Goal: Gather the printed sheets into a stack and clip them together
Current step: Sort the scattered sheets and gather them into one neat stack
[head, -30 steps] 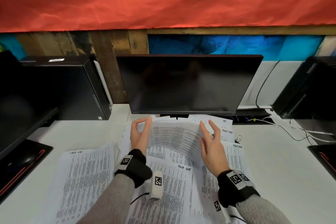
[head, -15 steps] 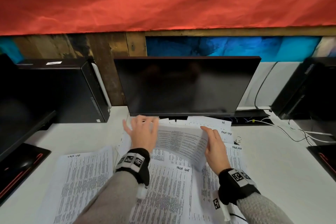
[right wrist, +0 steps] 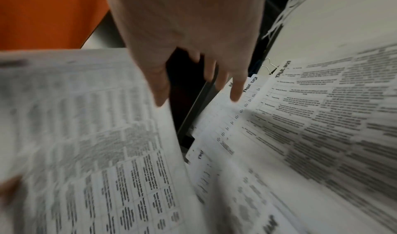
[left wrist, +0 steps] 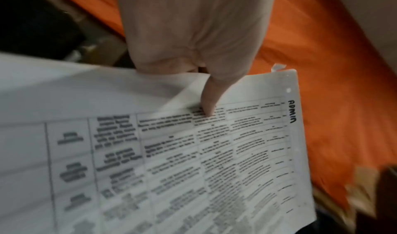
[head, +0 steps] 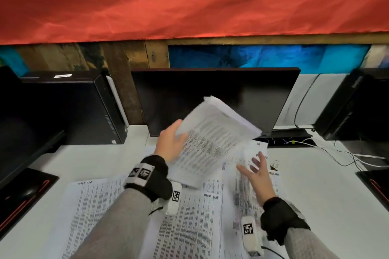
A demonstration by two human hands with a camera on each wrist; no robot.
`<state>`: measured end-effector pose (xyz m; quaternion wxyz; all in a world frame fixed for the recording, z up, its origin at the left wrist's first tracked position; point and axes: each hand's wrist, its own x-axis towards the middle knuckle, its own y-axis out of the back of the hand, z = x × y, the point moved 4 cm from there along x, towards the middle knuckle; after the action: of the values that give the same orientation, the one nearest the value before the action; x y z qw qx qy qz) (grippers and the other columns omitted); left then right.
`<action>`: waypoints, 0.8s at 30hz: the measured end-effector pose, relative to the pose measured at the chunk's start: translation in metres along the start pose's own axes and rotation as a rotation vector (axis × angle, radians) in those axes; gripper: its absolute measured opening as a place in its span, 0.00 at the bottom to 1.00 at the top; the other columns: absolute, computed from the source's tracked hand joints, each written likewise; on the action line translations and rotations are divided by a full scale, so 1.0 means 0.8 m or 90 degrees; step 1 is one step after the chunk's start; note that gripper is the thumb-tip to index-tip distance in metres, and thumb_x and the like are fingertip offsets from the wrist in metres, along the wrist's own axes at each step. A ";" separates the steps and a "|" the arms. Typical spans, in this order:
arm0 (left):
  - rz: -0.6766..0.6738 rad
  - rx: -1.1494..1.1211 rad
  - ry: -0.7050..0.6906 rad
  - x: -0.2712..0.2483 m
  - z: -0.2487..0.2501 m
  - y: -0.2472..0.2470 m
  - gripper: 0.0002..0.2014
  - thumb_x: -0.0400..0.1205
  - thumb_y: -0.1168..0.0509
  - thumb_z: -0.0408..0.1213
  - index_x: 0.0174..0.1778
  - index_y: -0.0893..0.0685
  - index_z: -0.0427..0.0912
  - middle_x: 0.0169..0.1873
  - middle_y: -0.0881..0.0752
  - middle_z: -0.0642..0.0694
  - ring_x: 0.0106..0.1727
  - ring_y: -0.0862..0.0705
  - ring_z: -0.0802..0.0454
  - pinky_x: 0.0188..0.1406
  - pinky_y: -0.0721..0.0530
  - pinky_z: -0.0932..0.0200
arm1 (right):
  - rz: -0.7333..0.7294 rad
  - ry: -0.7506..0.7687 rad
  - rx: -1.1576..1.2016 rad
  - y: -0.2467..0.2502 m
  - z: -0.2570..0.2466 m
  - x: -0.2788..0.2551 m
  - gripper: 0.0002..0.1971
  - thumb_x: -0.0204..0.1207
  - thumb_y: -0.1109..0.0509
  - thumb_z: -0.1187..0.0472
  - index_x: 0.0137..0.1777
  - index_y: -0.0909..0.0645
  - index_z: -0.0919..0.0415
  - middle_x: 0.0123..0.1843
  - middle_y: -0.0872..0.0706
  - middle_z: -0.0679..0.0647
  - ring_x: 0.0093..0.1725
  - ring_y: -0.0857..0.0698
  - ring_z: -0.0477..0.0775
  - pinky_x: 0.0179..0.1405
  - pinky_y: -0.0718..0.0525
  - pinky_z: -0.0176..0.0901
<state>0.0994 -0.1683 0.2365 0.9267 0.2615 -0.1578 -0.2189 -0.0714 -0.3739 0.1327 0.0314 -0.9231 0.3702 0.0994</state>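
Left hand (head: 171,145): thumb (left wrist: 209,98) pressed on the printed face of a small bundle of sheets (head: 212,139), other fingers behind the paper and hidden; grip is a pinch at the bundle's left edge. Bundle held tilted above the desk (head: 315,185), in front of the dark monitor (head: 214,92); top sheet marked "ADMIN" by hand in the left wrist view. Right hand (head: 255,174): fingers (right wrist: 236,91) spread and fairly straight, holding nothing, hovering over the loose printed sheets (head: 189,223) spread on the desk; contact with them cannot be told. A binder clip (head: 273,166) lies just right of the fingertips.
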 end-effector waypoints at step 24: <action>0.120 -0.353 0.343 -0.119 -0.160 -0.079 0.20 0.82 0.35 0.36 0.71 0.26 0.49 0.62 0.17 0.49 0.64 0.19 0.49 0.70 0.24 0.39 | -0.122 -0.033 -0.009 -0.082 0.041 -0.027 0.19 0.73 0.25 0.57 0.63 0.20 0.59 0.59 0.13 0.57 0.60 0.15 0.53 0.66 0.20 0.56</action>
<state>0.0496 -0.1173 0.0802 0.9864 0.0341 0.1328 -0.0903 -0.0470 -0.3074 0.1044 0.0434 -0.9515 0.2788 0.1223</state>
